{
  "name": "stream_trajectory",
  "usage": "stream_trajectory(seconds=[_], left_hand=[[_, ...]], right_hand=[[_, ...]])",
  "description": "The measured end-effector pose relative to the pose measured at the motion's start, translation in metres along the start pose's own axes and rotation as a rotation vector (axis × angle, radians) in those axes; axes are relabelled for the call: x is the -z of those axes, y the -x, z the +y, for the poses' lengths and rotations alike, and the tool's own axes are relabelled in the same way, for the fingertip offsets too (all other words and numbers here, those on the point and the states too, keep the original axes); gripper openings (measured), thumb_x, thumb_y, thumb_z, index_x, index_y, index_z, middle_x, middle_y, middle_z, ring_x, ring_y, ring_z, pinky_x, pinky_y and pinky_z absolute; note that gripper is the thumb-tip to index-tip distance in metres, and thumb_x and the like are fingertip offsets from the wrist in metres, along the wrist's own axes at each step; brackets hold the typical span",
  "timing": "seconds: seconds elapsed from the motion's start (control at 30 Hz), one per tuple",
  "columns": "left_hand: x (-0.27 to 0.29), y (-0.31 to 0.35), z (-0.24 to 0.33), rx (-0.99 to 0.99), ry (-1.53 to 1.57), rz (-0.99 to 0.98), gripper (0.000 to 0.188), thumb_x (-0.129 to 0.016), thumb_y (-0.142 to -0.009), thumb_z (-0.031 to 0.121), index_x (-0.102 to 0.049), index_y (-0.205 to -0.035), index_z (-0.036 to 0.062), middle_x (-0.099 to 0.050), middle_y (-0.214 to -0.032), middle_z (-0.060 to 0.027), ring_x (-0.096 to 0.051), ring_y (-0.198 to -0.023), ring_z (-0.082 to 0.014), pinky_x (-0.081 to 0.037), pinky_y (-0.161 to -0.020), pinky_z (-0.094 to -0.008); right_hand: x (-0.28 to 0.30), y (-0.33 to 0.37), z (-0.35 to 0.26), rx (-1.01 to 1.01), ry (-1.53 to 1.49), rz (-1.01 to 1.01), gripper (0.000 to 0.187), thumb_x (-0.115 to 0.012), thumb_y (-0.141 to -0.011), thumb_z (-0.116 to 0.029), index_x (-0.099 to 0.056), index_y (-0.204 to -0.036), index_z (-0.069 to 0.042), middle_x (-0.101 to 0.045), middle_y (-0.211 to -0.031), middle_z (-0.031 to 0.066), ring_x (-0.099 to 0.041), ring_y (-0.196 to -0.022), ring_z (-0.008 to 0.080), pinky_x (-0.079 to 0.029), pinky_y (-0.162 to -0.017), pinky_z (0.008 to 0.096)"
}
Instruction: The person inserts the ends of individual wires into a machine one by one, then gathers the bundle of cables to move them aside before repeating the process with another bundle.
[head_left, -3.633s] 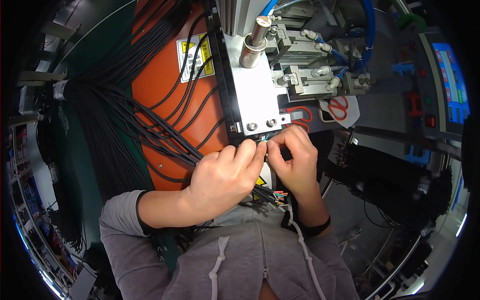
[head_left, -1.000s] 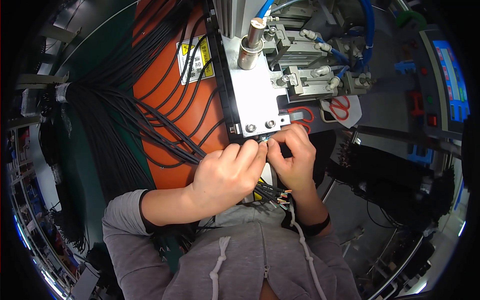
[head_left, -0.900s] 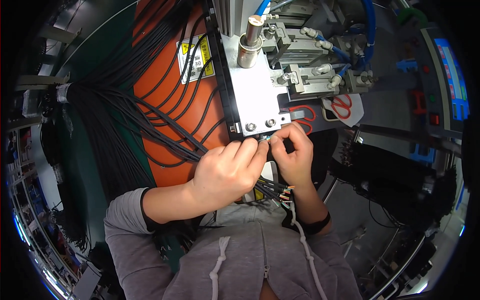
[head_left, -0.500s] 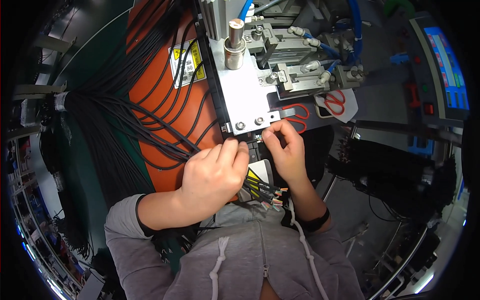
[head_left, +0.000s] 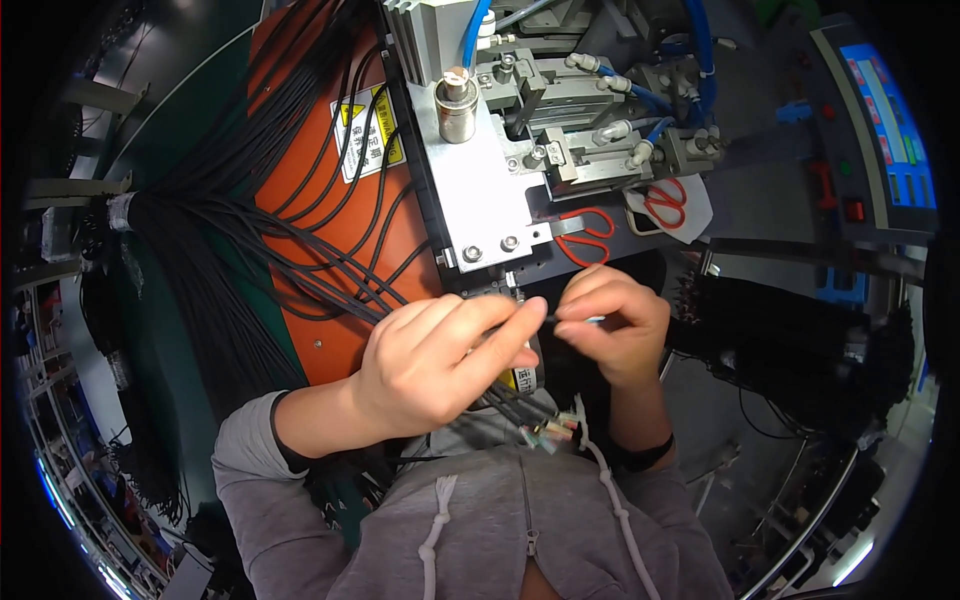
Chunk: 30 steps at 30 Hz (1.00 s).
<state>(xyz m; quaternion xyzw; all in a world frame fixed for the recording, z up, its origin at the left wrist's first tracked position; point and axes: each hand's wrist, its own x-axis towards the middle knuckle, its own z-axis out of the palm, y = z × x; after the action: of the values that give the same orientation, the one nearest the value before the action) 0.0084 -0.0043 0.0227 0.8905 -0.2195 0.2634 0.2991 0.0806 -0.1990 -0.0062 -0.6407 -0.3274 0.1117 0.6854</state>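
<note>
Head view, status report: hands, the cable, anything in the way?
Left hand and right hand pinch one thin black cable between fingertips, just below the metal plate. Cable bundle lies left. Nothing between hands and plate.

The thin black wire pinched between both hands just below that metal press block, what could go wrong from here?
Fingers near the machine: the left hand and right hand pinch the thin black wire right under the metal press block, so a fingertip could get caught if it cycles.

Tangling: the loose black cable bundle drapes across the orange panel by the left hand and could snag or drag the wire out of line.
</note>
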Motion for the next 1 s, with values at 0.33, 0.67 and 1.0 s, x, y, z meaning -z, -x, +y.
stream_trajectory(seconds=[0.33,0.67,1.0], left_hand=[[0.002,0.006,0.001,0.167,0.193,0.04,0.014,-0.074,-0.074,0.007,-0.065,-0.083,0.0002,-0.054,-0.07,-0.0062,-0.056,-0.052,-0.0196,-0.043,-0.044,-0.0312],[0.001,0.004,-0.001,0.357,0.365,0.035,0.015,-0.074,-0.073,0.003,-0.064,-0.084,0.0014,-0.054,-0.07,-0.0077,-0.056,-0.052,-0.0199,-0.044,-0.044,-0.0313],[0.003,0.003,-0.003,0.244,0.292,0.071,0.013,-0.074,-0.074,0.004,-0.064,-0.082,0.0019,-0.055,-0.068,-0.006,-0.055,-0.049,-0.0177,-0.043,-0.043,-0.0301]], right_hand=[[-0.017,-0.009,0.0,-0.16,-0.388,0.035,0.021,-0.072,-0.084,-0.011,-0.065,-0.093,0.006,-0.065,-0.087,0.0163,-0.062,-0.079,0.0212,-0.05,-0.07,0.0301],[-0.026,-0.017,-0.013,-0.046,-0.007,0.034,0.017,-0.076,-0.075,0.002,-0.067,-0.089,0.005,-0.066,-0.084,0.0137,-0.062,-0.075,0.0184,-0.049,-0.067,0.0263],[-0.028,-0.017,-0.014,-0.017,-0.001,0.114,0.013,-0.076,-0.075,0.0,-0.066,-0.082,0.003,-0.066,-0.081,0.0105,-0.061,-0.071,0.0178,-0.048,-0.065,0.0276]])
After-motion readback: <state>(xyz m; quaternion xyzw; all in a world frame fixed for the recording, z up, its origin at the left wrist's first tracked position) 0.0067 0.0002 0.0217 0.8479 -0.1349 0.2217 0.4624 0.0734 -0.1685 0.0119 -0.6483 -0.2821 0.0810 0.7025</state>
